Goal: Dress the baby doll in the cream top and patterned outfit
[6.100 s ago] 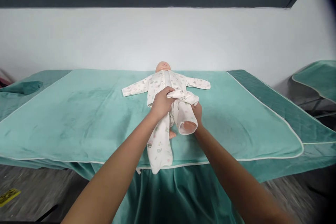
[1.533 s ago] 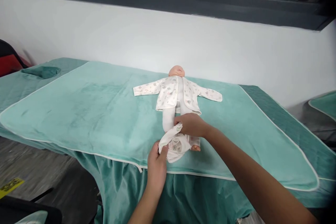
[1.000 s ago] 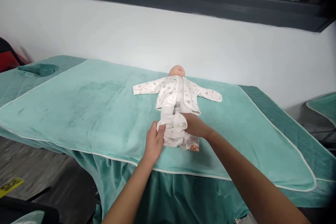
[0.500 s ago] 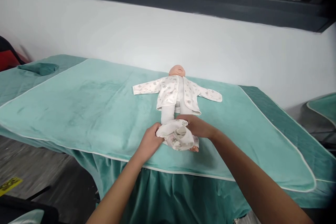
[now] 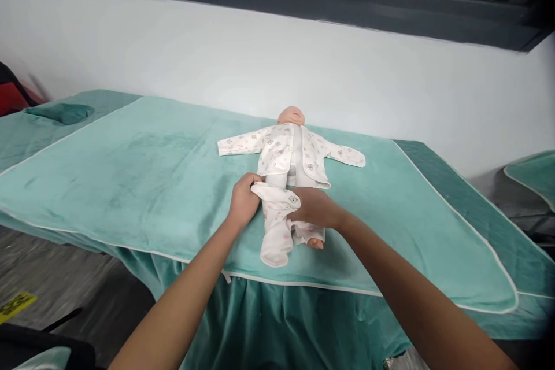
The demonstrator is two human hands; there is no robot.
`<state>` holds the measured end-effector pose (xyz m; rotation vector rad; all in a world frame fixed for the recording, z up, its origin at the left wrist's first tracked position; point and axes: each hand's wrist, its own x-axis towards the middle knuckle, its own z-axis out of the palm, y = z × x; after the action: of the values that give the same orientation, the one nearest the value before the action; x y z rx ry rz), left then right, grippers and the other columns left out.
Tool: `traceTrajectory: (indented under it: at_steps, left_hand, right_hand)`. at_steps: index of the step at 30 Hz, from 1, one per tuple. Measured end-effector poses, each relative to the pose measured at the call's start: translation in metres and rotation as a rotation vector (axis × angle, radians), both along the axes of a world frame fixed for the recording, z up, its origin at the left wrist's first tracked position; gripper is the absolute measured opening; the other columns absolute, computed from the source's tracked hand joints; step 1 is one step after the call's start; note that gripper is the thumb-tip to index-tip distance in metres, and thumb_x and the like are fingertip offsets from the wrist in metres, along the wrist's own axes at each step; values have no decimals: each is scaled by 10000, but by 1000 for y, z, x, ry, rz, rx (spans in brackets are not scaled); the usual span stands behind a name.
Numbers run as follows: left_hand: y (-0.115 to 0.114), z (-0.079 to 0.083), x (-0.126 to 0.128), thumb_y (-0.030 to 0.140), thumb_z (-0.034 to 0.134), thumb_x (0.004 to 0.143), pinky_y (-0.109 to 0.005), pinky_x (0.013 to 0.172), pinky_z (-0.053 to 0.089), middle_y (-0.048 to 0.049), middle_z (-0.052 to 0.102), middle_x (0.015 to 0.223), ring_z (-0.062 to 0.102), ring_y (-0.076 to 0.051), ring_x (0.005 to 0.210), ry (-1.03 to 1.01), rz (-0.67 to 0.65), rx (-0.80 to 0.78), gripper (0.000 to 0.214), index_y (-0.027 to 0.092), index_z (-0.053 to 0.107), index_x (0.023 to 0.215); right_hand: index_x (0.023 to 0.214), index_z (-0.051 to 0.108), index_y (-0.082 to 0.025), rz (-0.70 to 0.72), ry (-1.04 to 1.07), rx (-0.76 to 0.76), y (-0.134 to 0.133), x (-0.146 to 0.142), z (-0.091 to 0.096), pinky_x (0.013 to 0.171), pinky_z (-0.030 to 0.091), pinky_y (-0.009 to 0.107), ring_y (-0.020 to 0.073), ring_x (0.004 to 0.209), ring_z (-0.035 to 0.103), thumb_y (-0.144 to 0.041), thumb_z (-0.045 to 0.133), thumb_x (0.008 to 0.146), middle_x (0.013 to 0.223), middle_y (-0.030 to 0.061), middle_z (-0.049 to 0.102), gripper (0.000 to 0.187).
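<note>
A baby doll [image 5: 291, 115] lies on its back, head toward the wall. It wears an unbuttoned white printed jacket [image 5: 274, 150] with both sleeves spread out. White printed baby pants [image 5: 276, 238] are around its lower legs, and one bare foot [image 5: 315, 243] shows at the right cuff. My left hand [image 5: 245, 199] pinches the waistband's left side, beside the doll's thigh. Closed on the waistband's right part, my right hand [image 5: 313, 207] covers some of the legs; its fingertips are partly hidden. The left pant leg hangs down with its foot end covered.
The doll rests on a light green velvet mat [image 5: 182, 185] with white piping, over a darker green table cover [image 5: 303, 318]. A white wall [image 5: 243, 63] rises behind, below a dark window frame [image 5: 368, 8]. A dark green cloth piece [image 5: 60, 113] lies at far left.
Both hands have pulled the waistband up the doll's legs; my left hand moved up and left. The bunched left pant leg has unrolled and now extends toward the table's near edge.
</note>
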<state>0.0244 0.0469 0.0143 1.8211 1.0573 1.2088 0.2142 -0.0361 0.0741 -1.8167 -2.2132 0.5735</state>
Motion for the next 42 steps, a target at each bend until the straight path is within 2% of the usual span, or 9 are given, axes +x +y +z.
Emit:
traceTrajectory:
  at_steps: [4, 10, 15, 18, 20, 23, 29, 37, 42]
  left_hand:
    - [17, 1, 14, 124, 492, 684, -287, 771, 462, -14, 692, 825, 616, -175, 807, -69, 50, -78, 167, 182, 633, 753]
    - [21, -2, 31, 125, 480, 761, -309, 864, 444, -27, 647, 915, 580, -181, 911, -71, 162, 3, 145, 194, 591, 823]
    - [8, -5, 26, 132, 500, 813, -306, 838, 444, -29, 607, 973, 569, -175, 889, -6, 238, -33, 199, 208, 534, 994]
    - [-14, -7, 11, 303, 549, 884, -303, 768, 438, -21, 578, 919, 552, -174, 809, 26, 283, -95, 141, 208, 510, 979]
    - [-34, -9, -1, 406, 484, 944, -318, 793, 426, -31, 580, 904, 548, -184, 837, 98, 221, -71, 209, 208, 523, 888]
    - [-63, -11, -15, 427, 395, 991, -371, 912, 372, -44, 644, 982, 550, -215, 982, 304, -25, -14, 341, 210, 576, 800]
    - [-81, -7, -22, 338, 527, 931, -416, 1071, 267, -9, 679, 1007, 567, -207, 1038, 361, -289, -66, 153, 244, 628, 867]
    - [-69, -4, -24, 314, 533, 909, -383, 1011, 347, -20, 666, 912, 592, -207, 962, 296, -344, -81, 163, 227, 626, 806]
    - [-47, -5, -24, 251, 504, 894, -334, 833, 408, -32, 645, 889, 581, -201, 881, 386, -208, 53, 142, 210, 590, 790]
  right_hand:
    - [758, 573, -216, -122, -130, 135, 8, -6, -11, 588, 266, 280, 184, 708, 586, -295, 557, 821, 798, 23, 690, 103]
    - [816, 577, -213, -308, -150, 173, 15, -12, -17, 566, 229, 294, 193, 679, 588, -286, 504, 865, 771, 50, 683, 114]
    - [873, 598, -215, -418, -79, 176, 14, -16, -18, 574, 240, 293, 200, 711, 590, -303, 464, 904, 830, 65, 698, 163]
    - [881, 598, -221, -442, -40, 183, 13, -17, -18, 575, 249, 288, 200, 717, 586, -291, 465, 897, 842, 60, 697, 151]
    - [855, 585, -224, -448, -16, 194, 13, -16, -19, 576, 253, 284, 194, 709, 577, -288, 470, 889, 829, 50, 690, 136]
    - [810, 558, -223, -454, 8, 226, 13, -14, -21, 581, 262, 281, 190, 704, 568, -289, 480, 877, 803, 43, 677, 121]
    - [789, 538, -225, -472, 24, 240, 14, -11, -25, 593, 280, 281, 187, 696, 556, -261, 497, 847, 781, 39, 666, 80]
    - [779, 534, -226, -412, 107, 237, 12, -7, -23, 624, 329, 269, 176, 713, 544, -269, 504, 841, 806, 28, 669, 81]
    - [772, 531, -226, -405, 151, 213, 15, -4, -25, 653, 356, 272, 186, 756, 574, -299, 537, 827, 823, 23, 674, 92]
